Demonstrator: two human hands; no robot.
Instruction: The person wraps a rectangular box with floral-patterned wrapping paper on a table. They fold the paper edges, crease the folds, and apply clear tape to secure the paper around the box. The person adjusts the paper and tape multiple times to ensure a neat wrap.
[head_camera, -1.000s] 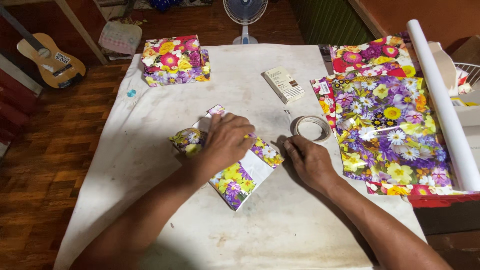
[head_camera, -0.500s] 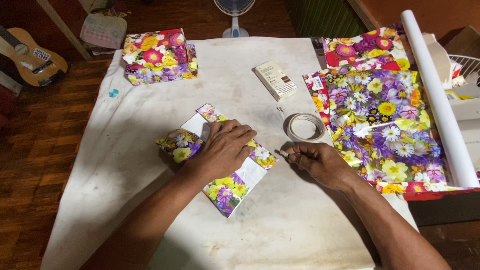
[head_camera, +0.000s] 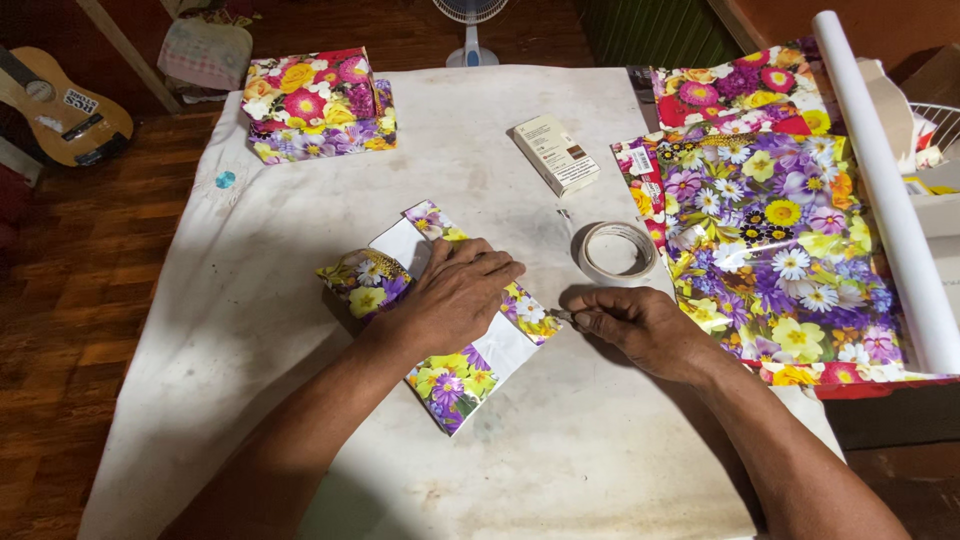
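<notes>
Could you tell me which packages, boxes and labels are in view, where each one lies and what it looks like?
Half-wrapped parcel: under the left hand, floral paper.
Wrapped boxes: stacked, far left table corner, red and purple florals.
Small carton: flat, cream with a brown patch, beyond the tape roll.
Label: small white sticker on the floral sheets' left edge.

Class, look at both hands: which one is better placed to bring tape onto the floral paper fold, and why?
Probably the right hand: it pinches something small, apparently tape, beside the round tape roll. The left hand presses flat on the floral-paper-wrapped parcel.
</notes>
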